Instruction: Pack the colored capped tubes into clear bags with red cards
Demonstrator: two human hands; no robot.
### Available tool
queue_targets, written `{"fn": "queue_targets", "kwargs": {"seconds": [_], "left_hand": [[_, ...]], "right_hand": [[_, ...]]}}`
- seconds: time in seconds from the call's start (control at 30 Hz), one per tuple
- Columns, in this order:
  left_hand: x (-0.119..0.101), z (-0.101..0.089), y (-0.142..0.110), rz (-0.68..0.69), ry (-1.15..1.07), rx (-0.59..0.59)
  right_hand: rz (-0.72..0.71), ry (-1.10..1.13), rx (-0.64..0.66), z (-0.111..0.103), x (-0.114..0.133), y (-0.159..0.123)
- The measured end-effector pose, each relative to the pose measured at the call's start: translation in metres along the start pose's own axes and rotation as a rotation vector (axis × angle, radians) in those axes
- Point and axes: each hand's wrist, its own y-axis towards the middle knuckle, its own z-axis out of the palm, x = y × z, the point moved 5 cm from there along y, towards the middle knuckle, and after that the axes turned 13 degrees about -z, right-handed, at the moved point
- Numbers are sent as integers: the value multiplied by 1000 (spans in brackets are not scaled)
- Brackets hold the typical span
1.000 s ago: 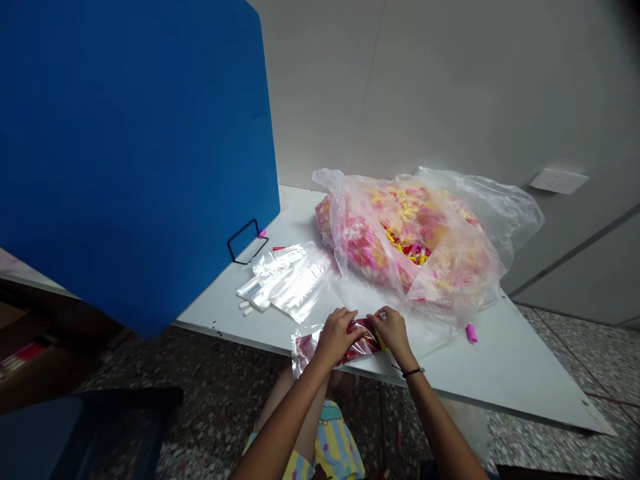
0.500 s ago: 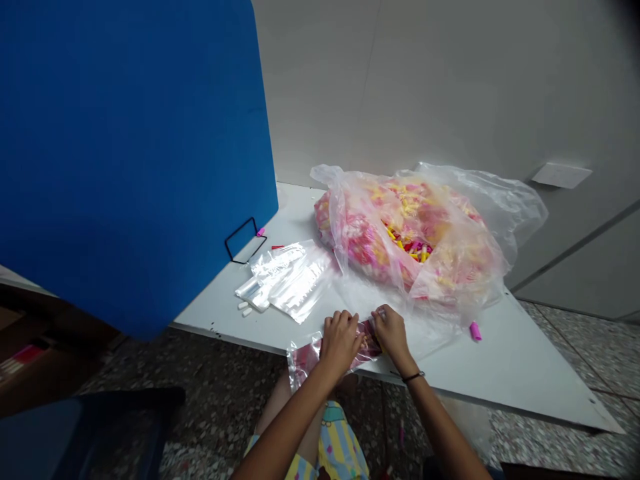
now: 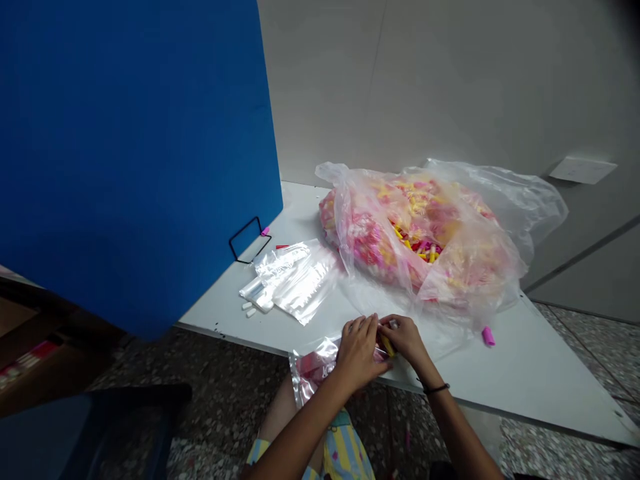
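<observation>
The person's left hand [image 3: 357, 353] is clamping a clear plastic zip bag [image 3: 317, 368] with pink and red contents against the near edge of a white laminate desk [image 3: 545, 387], and the bag's lower corner is hanging over that edge. The right hand [image 3: 405, 337] is pinching at the bag's far right end, just beside the left hand, with the two hands almost touching. A small yellow plastic cylinder [image 3: 387, 345] is showing between them, though it is hard to tell whether it is inside the bag or only held against it. A black cord bracelet [image 3: 436, 388] is circling the right wrist. Just beyond the hands, a large clear plastic sack [image 3: 380, 220] is lying on the desk, bulging with pink, yellow and red pieces. A short magenta plastic cylinder [image 3: 489, 337] is lying alone to the right of the sack. Toward the left, a loose pile of empty clear zip bags [image 3: 305, 280] is resting on the desk, with two small white cylinders [image 3: 247, 309] near its near end. A tall blue partition panel [image 3: 125, 153] is standing at the far left, propped on a black wire stand [image 3: 249, 239].
</observation>
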Motion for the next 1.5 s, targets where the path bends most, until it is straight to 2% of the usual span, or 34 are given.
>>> {"fn": "queue_targets", "kwargs": {"seconds": [0.13, 0.43, 0.53, 0.67, 0.77, 0.9, 0.97, 1.1, 1.23, 1.33, 1.5], "left_hand": [[2, -1, 2, -14, -35, -6], [3, -3, 3, -5, -111, 30], [3, -13, 5, -46, -220, 124], [4, -38, 8, -127, -509, 194], [-3, -60, 6, -111, -584, 208], [-16, -83, -2, -108, -635, 324], [-19, -93, -7, -136, -663, 365], [-23, -110, -20, -159, -653, 342], [-29, -121, -35, -170, -674, 288], [-32, -123, -42, -187, -673, 200], [-33, -107, -52, -251, -791, 87]], "right_hand": [[-28, 32, 44, 6, 0, -1], [-26, -280, -17, 8, 21, -17], [-78, -228, -24, 8, 22, -19], [-230, -18, -80, 1, 30, -21], [-419, 34, -66, -12, 56, -27], [-646, -46, 39, -30, 104, -44], [-722, -74, 60, -37, 123, -53], [-811, -68, 87, -44, 147, -66], [-785, -24, 134, -49, 158, -72], [-730, 1, 173, -49, 159, -72], [-571, 99, 242, -39, 153, -69]]}}
